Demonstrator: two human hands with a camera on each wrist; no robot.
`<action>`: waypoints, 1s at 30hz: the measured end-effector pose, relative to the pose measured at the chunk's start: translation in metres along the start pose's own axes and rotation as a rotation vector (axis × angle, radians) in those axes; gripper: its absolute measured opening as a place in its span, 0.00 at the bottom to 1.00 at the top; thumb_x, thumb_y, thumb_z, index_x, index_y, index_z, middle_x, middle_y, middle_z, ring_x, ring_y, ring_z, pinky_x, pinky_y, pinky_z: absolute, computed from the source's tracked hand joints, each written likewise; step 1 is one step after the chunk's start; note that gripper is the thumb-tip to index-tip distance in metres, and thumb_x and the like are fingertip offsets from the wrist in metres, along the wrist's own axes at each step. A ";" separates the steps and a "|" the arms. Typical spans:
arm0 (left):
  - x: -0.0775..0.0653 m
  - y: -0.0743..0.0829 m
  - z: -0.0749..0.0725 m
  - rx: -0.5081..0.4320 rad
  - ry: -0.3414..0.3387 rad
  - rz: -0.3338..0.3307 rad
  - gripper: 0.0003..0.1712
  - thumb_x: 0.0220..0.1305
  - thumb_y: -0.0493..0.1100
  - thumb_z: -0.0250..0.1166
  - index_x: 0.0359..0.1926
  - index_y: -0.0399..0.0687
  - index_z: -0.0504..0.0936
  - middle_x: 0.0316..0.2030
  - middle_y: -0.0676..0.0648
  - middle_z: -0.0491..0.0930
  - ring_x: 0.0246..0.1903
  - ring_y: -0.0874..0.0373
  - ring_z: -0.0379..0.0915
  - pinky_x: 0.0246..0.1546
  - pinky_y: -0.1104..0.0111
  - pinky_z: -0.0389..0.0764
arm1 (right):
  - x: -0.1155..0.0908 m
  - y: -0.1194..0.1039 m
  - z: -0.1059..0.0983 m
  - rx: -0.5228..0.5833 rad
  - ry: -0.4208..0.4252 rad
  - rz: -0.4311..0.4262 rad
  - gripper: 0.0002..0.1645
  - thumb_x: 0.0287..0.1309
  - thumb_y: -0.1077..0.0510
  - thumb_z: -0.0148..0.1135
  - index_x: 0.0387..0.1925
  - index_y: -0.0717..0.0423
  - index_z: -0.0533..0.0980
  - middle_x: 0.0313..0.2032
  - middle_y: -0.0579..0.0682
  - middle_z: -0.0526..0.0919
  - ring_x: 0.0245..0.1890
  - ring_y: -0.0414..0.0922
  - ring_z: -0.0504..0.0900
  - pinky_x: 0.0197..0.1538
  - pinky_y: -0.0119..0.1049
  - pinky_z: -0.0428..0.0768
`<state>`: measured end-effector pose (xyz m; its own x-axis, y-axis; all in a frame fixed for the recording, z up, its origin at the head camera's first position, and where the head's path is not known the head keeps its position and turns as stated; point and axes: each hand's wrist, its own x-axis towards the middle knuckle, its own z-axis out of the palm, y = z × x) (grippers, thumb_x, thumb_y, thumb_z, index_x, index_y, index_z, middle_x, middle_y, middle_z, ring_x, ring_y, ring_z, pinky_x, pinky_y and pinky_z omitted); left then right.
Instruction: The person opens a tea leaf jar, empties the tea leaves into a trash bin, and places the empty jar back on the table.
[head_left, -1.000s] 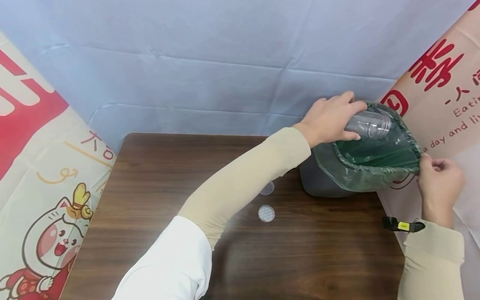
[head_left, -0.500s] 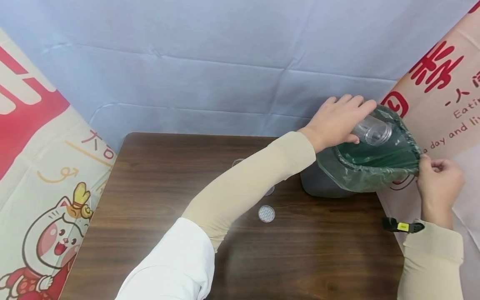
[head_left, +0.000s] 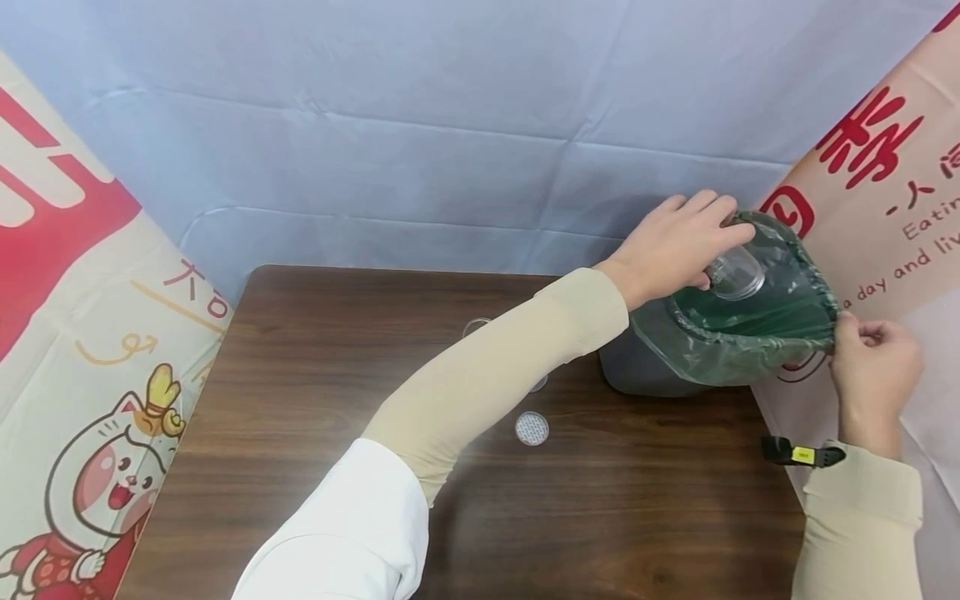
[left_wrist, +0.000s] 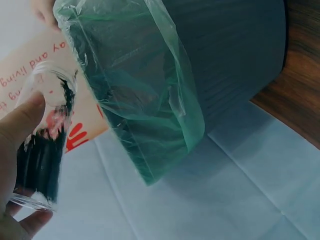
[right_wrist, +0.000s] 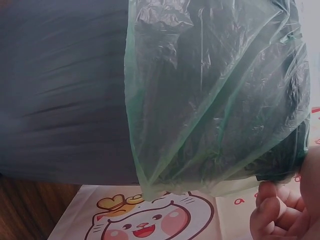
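My left hand (head_left: 678, 248) grips a clear jar (head_left: 738, 275) over the opening of a grey trash can (head_left: 637, 369). The jar is tilted; in the left wrist view dark, jagged patches show in it or through its wall, I cannot tell which. A green plastic bin liner (head_left: 727, 360) lines the can and is folded down over the outside of its rim. My right hand (head_left: 877, 367) pinches the liner's edge at the can's right side, with its fingers (right_wrist: 272, 212) below the liner in the right wrist view.
On the brown table (head_left: 315, 358) lies a patterned round disc (head_left: 532, 428). A clear disc (head_left: 538, 383) and a clear rim (head_left: 475, 324) are partly hidden by my left sleeve. A blue cloth backdrop (head_left: 420, 200) rises behind; printed sheets flank the table.
My left hand first shifted right over the can with the jar, then tipped the jar further down. My right hand still pinches the liner and has barely moved.
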<state>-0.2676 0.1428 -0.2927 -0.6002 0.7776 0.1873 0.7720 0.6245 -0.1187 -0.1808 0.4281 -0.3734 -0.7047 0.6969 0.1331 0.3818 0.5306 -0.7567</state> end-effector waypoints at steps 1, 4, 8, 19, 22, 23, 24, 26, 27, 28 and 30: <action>0.000 0.000 0.001 0.000 0.003 0.006 0.38 0.67 0.66 0.62 0.73 0.67 0.62 0.74 0.53 0.58 0.73 0.58 0.52 0.70 0.68 0.59 | 0.000 0.000 0.000 -0.001 -0.001 -0.001 0.16 0.68 0.46 0.54 0.25 0.44 0.69 0.09 0.26 0.67 0.08 0.26 0.66 0.13 0.22 0.63; 0.000 -0.001 0.002 -0.006 0.001 0.022 0.38 0.69 0.64 0.61 0.75 0.65 0.62 0.77 0.49 0.54 0.76 0.56 0.47 0.74 0.67 0.53 | 0.000 0.000 0.000 -0.007 0.000 0.002 0.15 0.69 0.46 0.54 0.25 0.44 0.69 0.09 0.26 0.67 0.08 0.26 0.66 0.13 0.22 0.63; 0.001 -0.001 0.003 -0.012 0.003 0.044 0.37 0.70 0.62 0.60 0.76 0.64 0.62 0.78 0.48 0.51 0.77 0.55 0.43 0.76 0.67 0.44 | 0.000 0.000 0.000 -0.009 -0.001 0.009 0.15 0.69 0.46 0.53 0.25 0.43 0.69 0.09 0.26 0.67 0.08 0.26 0.66 0.14 0.22 0.63; 0.004 0.000 0.006 0.032 0.027 0.088 0.31 0.75 0.54 0.57 0.76 0.64 0.64 0.78 0.48 0.51 0.79 0.52 0.38 0.76 0.63 0.33 | 0.001 -0.002 0.001 -0.035 0.004 0.026 0.15 0.68 0.44 0.54 0.25 0.41 0.70 0.10 0.25 0.67 0.10 0.27 0.65 0.15 0.23 0.63; 0.004 0.001 0.009 0.050 0.010 0.093 0.32 0.76 0.53 0.56 0.77 0.64 0.62 0.79 0.48 0.49 0.79 0.52 0.35 0.76 0.62 0.30 | 0.001 -0.002 0.001 -0.027 0.011 0.015 0.16 0.68 0.44 0.55 0.24 0.41 0.70 0.10 0.25 0.67 0.10 0.27 0.65 0.15 0.22 0.62; 0.004 0.001 0.009 0.055 0.007 0.096 0.31 0.77 0.52 0.55 0.77 0.64 0.61 0.80 0.47 0.48 0.80 0.52 0.34 0.75 0.62 0.29 | 0.002 -0.002 0.001 -0.025 0.015 0.010 0.16 0.67 0.45 0.55 0.24 0.41 0.70 0.10 0.25 0.66 0.09 0.26 0.65 0.15 0.22 0.62; 0.004 0.001 0.010 0.062 0.008 0.099 0.31 0.78 0.51 0.55 0.77 0.63 0.61 0.80 0.47 0.47 0.80 0.52 0.33 0.75 0.62 0.28 | 0.002 -0.001 0.002 -0.027 0.018 0.006 0.16 0.67 0.45 0.55 0.24 0.41 0.70 0.09 0.24 0.66 0.09 0.26 0.65 0.15 0.22 0.62; 0.003 0.000 0.011 0.072 0.018 0.106 0.30 0.79 0.50 0.53 0.78 0.63 0.61 0.80 0.47 0.47 0.80 0.52 0.33 0.75 0.62 0.26 | 0.002 -0.001 0.002 -0.023 0.017 0.005 0.16 0.67 0.45 0.55 0.24 0.41 0.70 0.10 0.24 0.67 0.09 0.26 0.65 0.15 0.22 0.62; 0.003 0.000 0.012 0.075 0.025 0.110 0.30 0.79 0.48 0.52 0.78 0.62 0.61 0.80 0.47 0.46 0.80 0.52 0.32 0.74 0.62 0.25 | 0.002 -0.001 0.002 -0.027 0.018 0.003 0.16 0.67 0.44 0.55 0.24 0.41 0.70 0.10 0.24 0.66 0.09 0.26 0.65 0.15 0.22 0.62; 0.003 0.000 0.012 0.079 0.033 0.115 0.29 0.80 0.47 0.50 0.77 0.62 0.61 0.80 0.47 0.46 0.80 0.52 0.32 0.74 0.62 0.25 | 0.002 0.000 0.002 -0.032 0.019 0.003 0.16 0.67 0.44 0.55 0.23 0.41 0.70 0.10 0.24 0.66 0.10 0.26 0.65 0.15 0.22 0.62; 0.002 0.000 0.012 0.079 0.049 0.129 0.27 0.81 0.45 0.48 0.76 0.62 0.62 0.80 0.47 0.47 0.80 0.51 0.33 0.74 0.62 0.24 | 0.003 0.000 0.003 -0.040 0.024 -0.005 0.16 0.67 0.44 0.55 0.23 0.40 0.69 0.10 0.24 0.66 0.11 0.27 0.64 0.15 0.22 0.62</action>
<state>-0.2715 0.1453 -0.3041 -0.4849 0.8484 0.2125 0.8219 0.5251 -0.2210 -0.1844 0.4284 -0.3750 -0.6923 0.7054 0.1520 0.4023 0.5522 -0.7303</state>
